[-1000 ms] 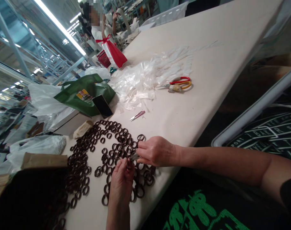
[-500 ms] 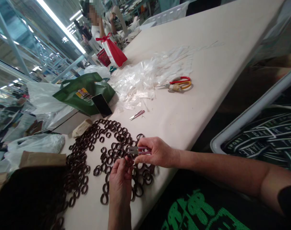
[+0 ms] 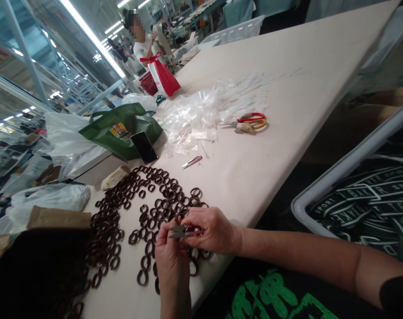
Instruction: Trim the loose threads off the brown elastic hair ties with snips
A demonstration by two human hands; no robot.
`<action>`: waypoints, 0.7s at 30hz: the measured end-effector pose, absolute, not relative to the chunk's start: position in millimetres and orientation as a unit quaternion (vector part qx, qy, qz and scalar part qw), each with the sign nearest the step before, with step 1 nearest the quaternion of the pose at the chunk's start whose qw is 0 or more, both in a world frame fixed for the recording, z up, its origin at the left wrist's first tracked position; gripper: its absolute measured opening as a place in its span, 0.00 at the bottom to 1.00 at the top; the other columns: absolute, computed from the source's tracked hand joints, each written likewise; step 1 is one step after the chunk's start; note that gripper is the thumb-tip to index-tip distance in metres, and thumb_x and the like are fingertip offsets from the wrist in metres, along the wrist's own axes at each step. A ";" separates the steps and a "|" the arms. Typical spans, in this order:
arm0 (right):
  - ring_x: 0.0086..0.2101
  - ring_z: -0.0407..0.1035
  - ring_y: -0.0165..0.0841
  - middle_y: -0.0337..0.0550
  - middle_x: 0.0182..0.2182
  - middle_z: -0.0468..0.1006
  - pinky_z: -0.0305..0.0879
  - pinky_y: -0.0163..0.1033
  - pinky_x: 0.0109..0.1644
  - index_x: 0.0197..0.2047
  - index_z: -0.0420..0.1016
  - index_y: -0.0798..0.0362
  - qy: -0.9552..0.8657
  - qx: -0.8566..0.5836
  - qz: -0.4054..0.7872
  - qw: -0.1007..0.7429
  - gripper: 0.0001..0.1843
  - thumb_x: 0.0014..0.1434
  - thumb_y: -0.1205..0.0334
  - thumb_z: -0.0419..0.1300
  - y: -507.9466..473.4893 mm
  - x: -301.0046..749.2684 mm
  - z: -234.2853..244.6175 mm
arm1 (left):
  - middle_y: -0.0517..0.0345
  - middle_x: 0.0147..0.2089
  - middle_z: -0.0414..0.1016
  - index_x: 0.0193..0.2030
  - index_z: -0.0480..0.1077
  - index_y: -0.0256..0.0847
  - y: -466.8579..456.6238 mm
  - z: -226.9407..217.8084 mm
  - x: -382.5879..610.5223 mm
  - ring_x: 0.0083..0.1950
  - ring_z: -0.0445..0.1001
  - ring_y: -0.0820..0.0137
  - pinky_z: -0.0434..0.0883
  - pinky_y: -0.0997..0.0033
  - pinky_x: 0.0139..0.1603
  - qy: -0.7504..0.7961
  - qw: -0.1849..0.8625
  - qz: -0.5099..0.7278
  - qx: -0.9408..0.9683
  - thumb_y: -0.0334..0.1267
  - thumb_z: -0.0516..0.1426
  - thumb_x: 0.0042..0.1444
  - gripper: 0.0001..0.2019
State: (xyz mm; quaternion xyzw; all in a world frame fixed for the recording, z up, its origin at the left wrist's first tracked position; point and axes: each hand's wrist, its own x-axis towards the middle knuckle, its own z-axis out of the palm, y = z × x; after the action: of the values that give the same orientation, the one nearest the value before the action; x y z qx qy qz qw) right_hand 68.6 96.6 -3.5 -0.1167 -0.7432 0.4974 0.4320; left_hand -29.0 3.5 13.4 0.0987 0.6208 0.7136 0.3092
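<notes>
My right hand (image 3: pixel 210 230) is closed round a small pair of thread snips (image 3: pixel 181 230), blades pointing left. My left hand (image 3: pixel 170 259) is raised just below them, fingers pinched; what it holds is hidden, probably one of the rings. Both hands hover over several dark brown fabric rings (image 3: pixel 145 208) spread across the near end of the beige table (image 3: pixel 288 102). More rings trail off to the lower left.
A second pair of pink snips (image 3: pixel 191 162) lies beyond the rings. Red and yellow scissors (image 3: pixel 249 120) rest by a heap of clear plastic sleeves (image 3: pixel 201 110). A green bag (image 3: pixel 122 128), a phone (image 3: pixel 144 147) and a red bag (image 3: pixel 163 77) stand left. A person works far back.
My right hand turned the snips so the blades show and drew them nearer. Both hands moved slightly toward me, above the rings.
</notes>
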 end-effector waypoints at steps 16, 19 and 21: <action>0.28 0.63 0.25 0.35 0.27 0.71 0.59 0.29 0.31 0.35 0.73 0.56 -0.591 -0.188 0.763 0.182 0.13 0.48 0.59 0.68 126.7 73.1 0.3 | 0.56 0.40 0.79 0.34 0.74 0.43 -8.3 25.3 -48.4 0.38 0.78 0.70 0.73 0.73 0.40 0.705 -0.057 0.331 0.625 0.34 0.59 0.60 0.03; 0.27 0.62 0.25 0.34 0.26 0.71 0.58 0.28 0.30 0.34 0.72 0.57 -0.576 -0.201 0.769 0.189 0.11 0.48 0.62 0.65 122.8 71.7 -2.1 | 0.54 0.42 0.79 0.35 0.74 0.43 -8.6 24.3 -43.5 0.40 0.78 0.68 0.73 0.71 0.42 0.714 -0.043 0.365 0.596 0.35 0.60 0.59 0.02; 0.25 0.61 0.23 0.33 0.25 0.69 0.56 0.28 0.28 0.33 0.71 0.57 -0.555 -0.214 0.781 0.192 0.10 0.49 0.62 0.64 121.0 71.8 0.1 | 0.54 0.42 0.79 0.38 0.75 0.43 -10.2 22.8 -37.1 0.41 0.78 0.67 0.74 0.69 0.43 0.738 0.006 0.432 0.518 0.38 0.60 0.59 0.04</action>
State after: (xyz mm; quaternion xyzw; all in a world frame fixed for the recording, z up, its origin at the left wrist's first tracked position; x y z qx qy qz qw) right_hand 71.8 121.0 0.1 -0.2136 -0.5551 0.7806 0.1923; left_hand -37.1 -10.2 22.8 0.5183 0.7380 0.4321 0.0064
